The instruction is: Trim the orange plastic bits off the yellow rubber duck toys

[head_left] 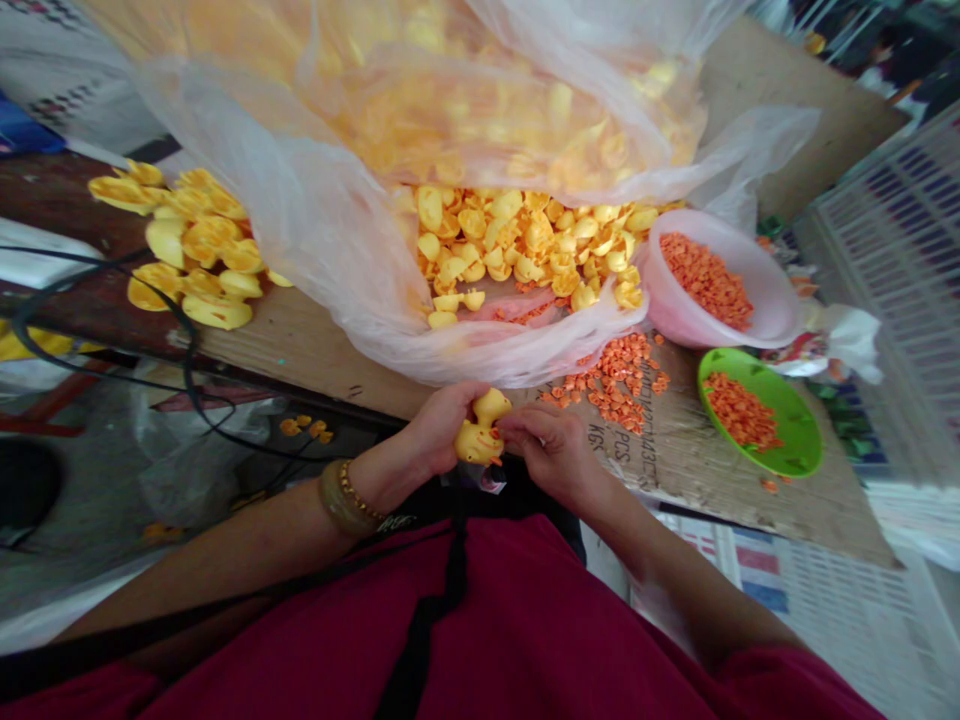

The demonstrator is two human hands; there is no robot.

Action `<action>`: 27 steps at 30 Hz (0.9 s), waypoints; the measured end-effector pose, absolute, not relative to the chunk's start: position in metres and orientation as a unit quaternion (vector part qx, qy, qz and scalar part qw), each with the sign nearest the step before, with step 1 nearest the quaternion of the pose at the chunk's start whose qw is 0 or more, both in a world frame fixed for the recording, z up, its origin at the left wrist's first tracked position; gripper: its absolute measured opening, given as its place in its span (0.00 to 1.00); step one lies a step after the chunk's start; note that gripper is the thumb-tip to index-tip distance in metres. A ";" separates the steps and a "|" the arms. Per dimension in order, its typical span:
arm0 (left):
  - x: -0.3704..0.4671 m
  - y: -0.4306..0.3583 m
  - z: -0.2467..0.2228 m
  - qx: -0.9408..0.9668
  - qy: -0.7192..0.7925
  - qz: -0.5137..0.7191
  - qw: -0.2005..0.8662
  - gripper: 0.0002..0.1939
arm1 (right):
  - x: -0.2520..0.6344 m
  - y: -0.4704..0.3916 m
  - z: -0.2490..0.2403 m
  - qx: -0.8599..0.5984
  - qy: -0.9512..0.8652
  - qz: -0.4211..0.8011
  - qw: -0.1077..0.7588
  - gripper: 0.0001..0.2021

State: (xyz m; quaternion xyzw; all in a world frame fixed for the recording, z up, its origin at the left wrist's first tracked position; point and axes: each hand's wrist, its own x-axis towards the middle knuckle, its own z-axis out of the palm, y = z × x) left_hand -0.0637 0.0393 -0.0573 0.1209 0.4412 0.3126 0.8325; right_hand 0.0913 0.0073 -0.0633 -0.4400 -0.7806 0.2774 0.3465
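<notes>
The small yellow duck [478,445] sits between my two hands, just past the near edge of the cardboard [705,510] and close in front of the body. My left hand [439,428] wraps it from one side, fingers curled around it. My right hand [556,447] comes in opposite, thumb and fingers gathered at the duck's face beside the orange bill [496,461]; I cannot tell whether they pinch a loose bit or only touch the surface. To work this cleanly, I want the left grip firm but not squeezing, the face turned toward the right fingertips, and any pressure straight and small, since the hollow-looking plastic would likely flex.

Ahead, a clear plastic bag [322,225] spills yellow shells [540,235], its loose lip drooping toward the hands, where it could snag. Orange bits [619,380] lie scattered rightward, easily brushed by a sleeve or wrist; more fill a pink bowl [776,300] and a green dish [806,455]. Leftward lie another shell pile [214,245] and a looping black cable [191,385].
</notes>
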 end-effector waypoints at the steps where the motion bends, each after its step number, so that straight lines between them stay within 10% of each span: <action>1: -0.064 0.040 -0.057 0.120 0.440 0.307 0.835 0.12 | 0.092 0.007 -0.062 -0.424 -0.797 0.260 0.342 0.10; 27: -0.072 0.043 -0.064 0.228 0.543 0.353 0.727 0.09 | 0.062 0.003 -0.069 -0.400 -0.885 0.156 0.180 0.10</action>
